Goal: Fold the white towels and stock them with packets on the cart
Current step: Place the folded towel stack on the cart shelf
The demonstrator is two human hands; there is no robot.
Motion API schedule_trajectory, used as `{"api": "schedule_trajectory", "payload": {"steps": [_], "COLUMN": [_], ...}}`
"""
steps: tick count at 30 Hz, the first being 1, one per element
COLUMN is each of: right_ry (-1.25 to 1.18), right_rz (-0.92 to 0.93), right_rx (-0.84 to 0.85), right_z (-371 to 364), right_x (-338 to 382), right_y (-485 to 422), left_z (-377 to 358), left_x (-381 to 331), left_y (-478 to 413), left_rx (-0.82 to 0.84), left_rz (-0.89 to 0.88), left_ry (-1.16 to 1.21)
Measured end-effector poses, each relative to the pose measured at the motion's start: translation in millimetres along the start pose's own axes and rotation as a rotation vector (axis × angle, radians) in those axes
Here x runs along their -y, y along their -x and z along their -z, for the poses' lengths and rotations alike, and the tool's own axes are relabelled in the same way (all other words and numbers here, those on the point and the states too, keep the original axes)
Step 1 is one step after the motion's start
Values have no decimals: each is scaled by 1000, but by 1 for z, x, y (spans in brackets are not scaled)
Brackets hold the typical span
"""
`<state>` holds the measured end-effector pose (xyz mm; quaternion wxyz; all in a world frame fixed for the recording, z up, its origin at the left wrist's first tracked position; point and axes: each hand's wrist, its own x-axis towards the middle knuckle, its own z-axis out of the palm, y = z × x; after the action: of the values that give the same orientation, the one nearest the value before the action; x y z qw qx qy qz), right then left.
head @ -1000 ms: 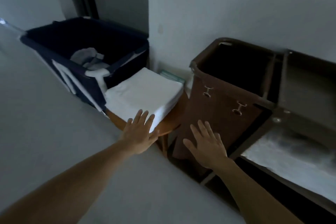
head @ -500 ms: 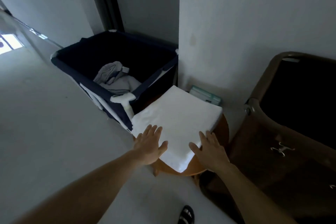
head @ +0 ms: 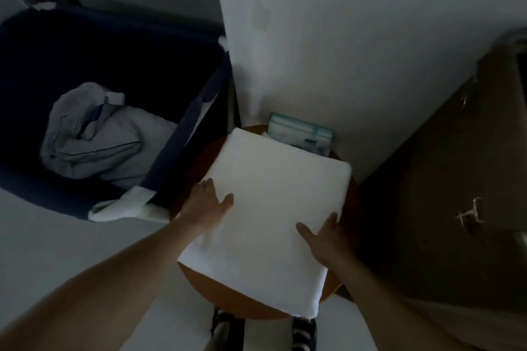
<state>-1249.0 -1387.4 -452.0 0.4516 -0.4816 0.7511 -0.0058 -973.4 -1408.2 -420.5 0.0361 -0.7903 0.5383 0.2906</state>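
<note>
A stack of folded white towels (head: 273, 208) lies on a small round wooden table (head: 245, 303). My left hand (head: 206, 205) holds the stack's left edge, thumb spread on top and fingers along the side. At the right edge my right hand (head: 325, 239) grips it, thumb on top and fingers curled over the side. Behind the towels, teal and white packets (head: 302, 134) lean against the wall. The brown cart (head: 442, 179) stands at the right, mostly dark and cut off by the frame.
A navy laundry bin (head: 176, 134) with crumpled grey linen (head: 94, 134) stands close on the table's left. A white wall corner (head: 313, 37) rises right behind the table. My striped sandals (head: 225, 330) show below the table's near edge.
I have stepped closer, so the table now sits under me. Both hands moved from the towels' near edge out to the stack's left and right sides.
</note>
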Motion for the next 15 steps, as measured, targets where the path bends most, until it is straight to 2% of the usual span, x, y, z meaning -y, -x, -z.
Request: {"api": "schedule_trajectory", "payload": {"steps": [3, 7, 10, 14, 15], "right_ry": [-79, -227, -436, -789, -837], "right_rz": [-108, -188, -172, -214, -200], "right_rx": [-106, -192, -265, -239, -281], "right_z": [-16, -30, -38, -40, -41], "right_x": [1, -6, -26, -28, -30], "right_y": [-19, -37, -52, -49, -51], "left_z": [-12, -29, -27, -26, -27], "left_x": [13, 37, 42, 50, 52], "left_y": [-50, -95, -111, -124, -126], "left_rx": [90, 198, 264, 380, 391], "left_rz": [23, 72, 138, 139, 140], "left_ry": [64, 293, 455, 661, 677]}}
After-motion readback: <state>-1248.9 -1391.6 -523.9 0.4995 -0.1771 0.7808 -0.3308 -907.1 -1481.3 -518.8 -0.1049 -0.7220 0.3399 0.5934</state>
